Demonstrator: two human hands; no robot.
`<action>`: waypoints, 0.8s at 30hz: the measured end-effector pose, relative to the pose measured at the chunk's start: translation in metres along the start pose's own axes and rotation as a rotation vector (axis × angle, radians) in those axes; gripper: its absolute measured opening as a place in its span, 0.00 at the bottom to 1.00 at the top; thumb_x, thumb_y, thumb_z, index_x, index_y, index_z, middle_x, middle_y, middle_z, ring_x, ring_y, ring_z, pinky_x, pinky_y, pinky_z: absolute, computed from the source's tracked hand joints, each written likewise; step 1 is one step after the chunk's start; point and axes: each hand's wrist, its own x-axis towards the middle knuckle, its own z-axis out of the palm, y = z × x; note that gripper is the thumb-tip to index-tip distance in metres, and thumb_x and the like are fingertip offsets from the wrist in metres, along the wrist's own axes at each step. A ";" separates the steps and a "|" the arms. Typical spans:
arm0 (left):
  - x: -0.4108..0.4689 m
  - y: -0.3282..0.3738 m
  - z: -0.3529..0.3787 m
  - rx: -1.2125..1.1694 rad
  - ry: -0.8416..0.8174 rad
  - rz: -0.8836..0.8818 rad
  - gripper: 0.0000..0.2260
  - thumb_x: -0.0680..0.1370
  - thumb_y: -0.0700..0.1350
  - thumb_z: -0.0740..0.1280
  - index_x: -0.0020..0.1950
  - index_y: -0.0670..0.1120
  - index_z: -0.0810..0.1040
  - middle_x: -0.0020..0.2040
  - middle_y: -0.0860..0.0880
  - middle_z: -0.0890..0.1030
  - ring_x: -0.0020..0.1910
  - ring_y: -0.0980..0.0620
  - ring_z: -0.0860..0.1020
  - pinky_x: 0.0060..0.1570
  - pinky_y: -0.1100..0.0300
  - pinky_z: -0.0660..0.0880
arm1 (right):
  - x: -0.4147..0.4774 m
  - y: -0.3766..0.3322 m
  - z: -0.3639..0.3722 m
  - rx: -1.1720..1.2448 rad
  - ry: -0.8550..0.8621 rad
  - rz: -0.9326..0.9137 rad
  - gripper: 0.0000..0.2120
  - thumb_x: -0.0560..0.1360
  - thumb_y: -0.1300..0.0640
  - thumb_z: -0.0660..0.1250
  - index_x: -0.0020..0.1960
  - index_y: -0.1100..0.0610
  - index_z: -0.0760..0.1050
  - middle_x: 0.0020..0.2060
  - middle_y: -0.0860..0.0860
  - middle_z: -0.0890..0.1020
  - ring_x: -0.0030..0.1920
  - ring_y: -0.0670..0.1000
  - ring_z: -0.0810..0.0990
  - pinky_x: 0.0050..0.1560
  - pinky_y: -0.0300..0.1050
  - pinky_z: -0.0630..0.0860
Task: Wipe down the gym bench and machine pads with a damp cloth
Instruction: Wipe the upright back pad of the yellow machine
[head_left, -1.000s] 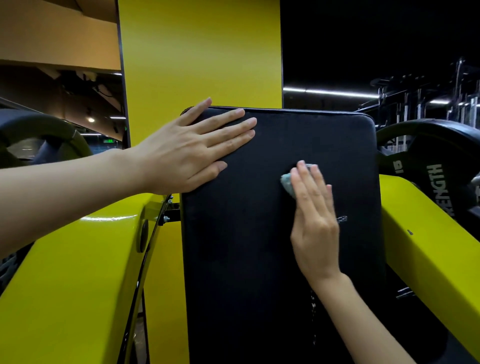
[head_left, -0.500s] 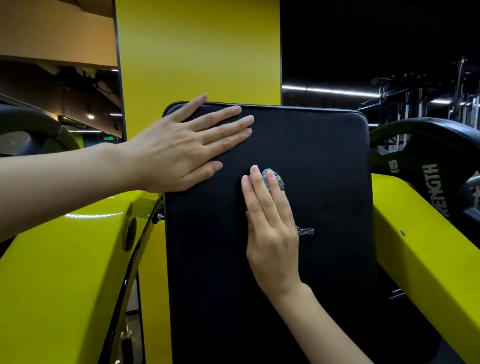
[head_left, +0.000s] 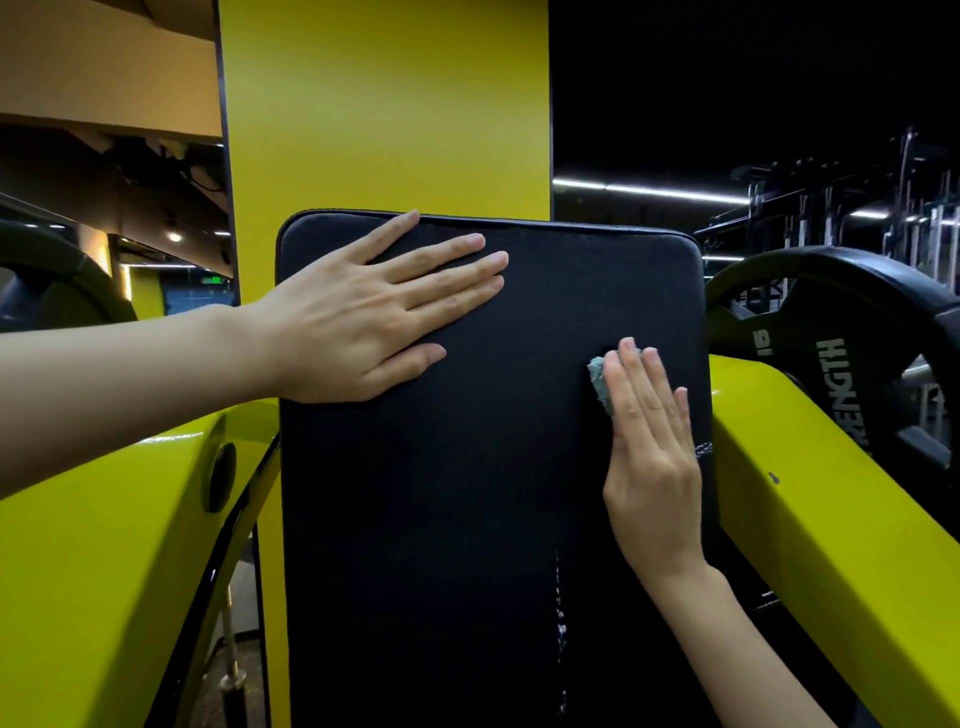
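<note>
A black upright machine pad (head_left: 467, 493) fills the middle of the head view. My left hand (head_left: 374, 317) lies flat on its upper left part, fingers straight and spread toward the right. My right hand (head_left: 649, 447) presses a small teal cloth (head_left: 598, 382) against the pad near its right edge, fingers straight and pointing up. Most of the cloth is hidden under my palm; a corner shows at my fingertips, and a scrap of fabric (head_left: 702, 448) peeks out at the pad's right edge.
Yellow machine arms flank the pad on the left (head_left: 104, 545) and right (head_left: 831, 519). A black weight plate (head_left: 852, 364) hangs at the right, another (head_left: 57, 280) at the far left. A yellow pillar (head_left: 384, 104) rises behind the pad. Dark racks stand at the back right.
My right hand has slid the cloth from the pad's middle to its right edge, after sweeping leftward half a second before. My left hand stays flat on the upper left.
</note>
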 end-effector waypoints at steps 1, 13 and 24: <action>0.000 0.000 0.000 0.002 0.000 0.001 0.28 0.84 0.55 0.46 0.82 0.45 0.51 0.82 0.48 0.51 0.81 0.49 0.48 0.78 0.42 0.46 | 0.000 0.003 0.000 0.024 0.022 0.039 0.26 0.79 0.71 0.57 0.77 0.61 0.62 0.76 0.54 0.65 0.78 0.53 0.58 0.79 0.52 0.53; 0.003 -0.002 0.000 0.005 -0.007 0.046 0.28 0.83 0.55 0.47 0.82 0.44 0.51 0.82 0.47 0.52 0.81 0.48 0.50 0.77 0.42 0.49 | -0.013 -0.077 0.025 0.212 0.049 -0.086 0.25 0.78 0.75 0.60 0.73 0.62 0.68 0.74 0.55 0.69 0.77 0.55 0.63 0.75 0.54 0.64; 0.029 0.004 0.005 -0.032 -0.018 0.153 0.29 0.84 0.54 0.48 0.82 0.43 0.49 0.82 0.46 0.50 0.81 0.50 0.48 0.78 0.47 0.46 | -0.004 0.004 -0.003 0.042 -0.006 -0.096 0.26 0.79 0.71 0.57 0.75 0.59 0.63 0.75 0.54 0.67 0.77 0.54 0.62 0.77 0.54 0.58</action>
